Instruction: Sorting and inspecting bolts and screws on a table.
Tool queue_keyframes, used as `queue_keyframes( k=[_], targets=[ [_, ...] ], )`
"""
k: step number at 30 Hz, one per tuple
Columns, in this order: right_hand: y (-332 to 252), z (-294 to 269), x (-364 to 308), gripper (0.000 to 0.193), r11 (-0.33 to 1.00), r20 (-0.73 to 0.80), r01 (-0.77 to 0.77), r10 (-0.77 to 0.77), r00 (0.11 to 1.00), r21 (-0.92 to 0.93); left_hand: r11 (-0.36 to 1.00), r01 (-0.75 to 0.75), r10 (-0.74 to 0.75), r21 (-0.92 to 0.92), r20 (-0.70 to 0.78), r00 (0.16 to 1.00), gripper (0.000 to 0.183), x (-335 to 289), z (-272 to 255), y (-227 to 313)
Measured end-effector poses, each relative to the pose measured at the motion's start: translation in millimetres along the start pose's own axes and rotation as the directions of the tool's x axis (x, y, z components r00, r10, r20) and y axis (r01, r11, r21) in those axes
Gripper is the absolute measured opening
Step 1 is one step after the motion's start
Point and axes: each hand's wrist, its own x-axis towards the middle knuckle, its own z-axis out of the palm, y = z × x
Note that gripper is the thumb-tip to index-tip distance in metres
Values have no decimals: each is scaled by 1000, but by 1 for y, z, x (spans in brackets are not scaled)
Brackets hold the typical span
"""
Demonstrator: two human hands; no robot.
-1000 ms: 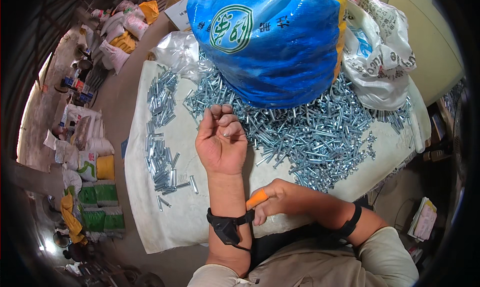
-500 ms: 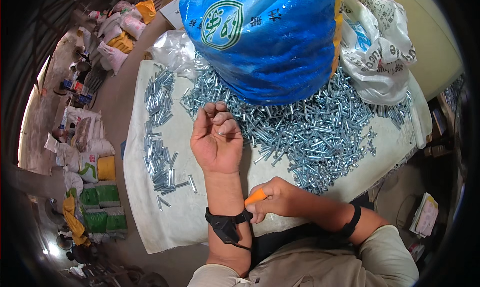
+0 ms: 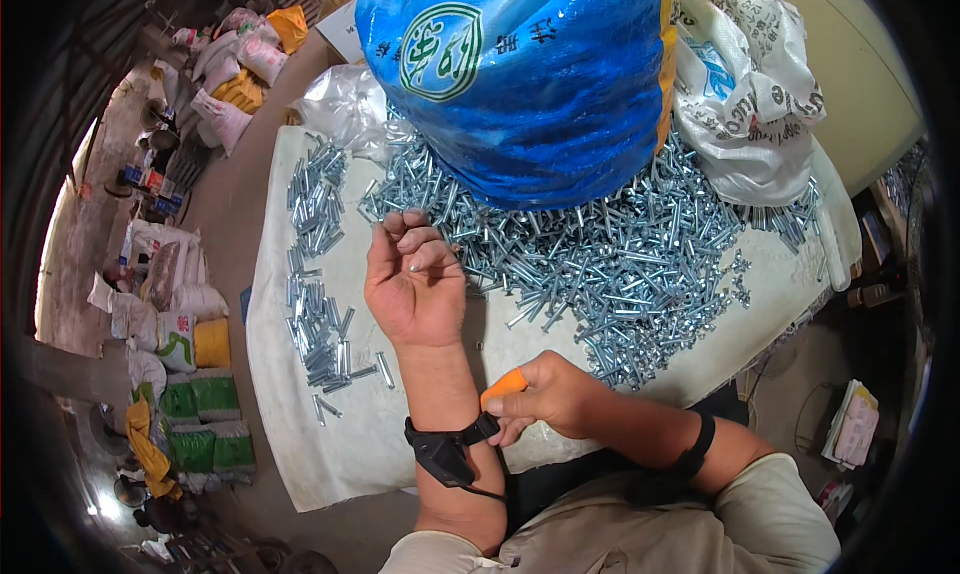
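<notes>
My left hand (image 3: 420, 289) is palm up over the pale sheet, its fingers loosely curled and apart with nothing in them. A black box-shaped device (image 3: 440, 457) sits on that wrist, held by a black strap (image 3: 482, 430). My right hand (image 3: 560, 399), with an orange finger cover (image 3: 503, 386) on one finger, pinches the strap's end at the wrist's inner side. Beyond both hands spreads a big heap of silvery metal bolts or pins (image 3: 620, 274). A smaller row of silvery pieces (image 3: 318, 209) lies to the left.
A blue sack (image 3: 540, 94) stands on the heap, with a white woven sack (image 3: 745, 124) to its right and a clear plastic bag (image 3: 348, 109) to its left. The pale sheet (image 3: 320, 469) covers the table. Stacked green bags (image 3: 215, 394) are on the floor at left.
My left hand and forearm have shifted slightly left, and my right hand has followed a little the same way. Its pinch on the strap continues.
</notes>
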Motion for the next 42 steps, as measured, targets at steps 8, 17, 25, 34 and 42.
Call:
queue_keyframes(
  k=[8,17,25,34,42],
  targets=[
    [-11,-6,1,32,999,132,-20,26,991,-42,998,-26,25,-55,-26,999,21,-1,4,8],
    [2,5,8,31,997,53,19,-22,998,69,993,-15,13,-120,-12,1000,18,-3,9,11],
    [10,22,10,29,995,-26,98,-98,995,-8,982,-41,47,-183,26,999,16,-5,8,20],
    [-4,13,6,29,998,87,28,-23,996,-61,980,-31,34,-196,14,999,16,-7,13,19],
    [-20,-7,10,29,982,247,-19,66,967,-188,988,10,-13,-156,-18,1000,17,-6,13,3]
  ],
)
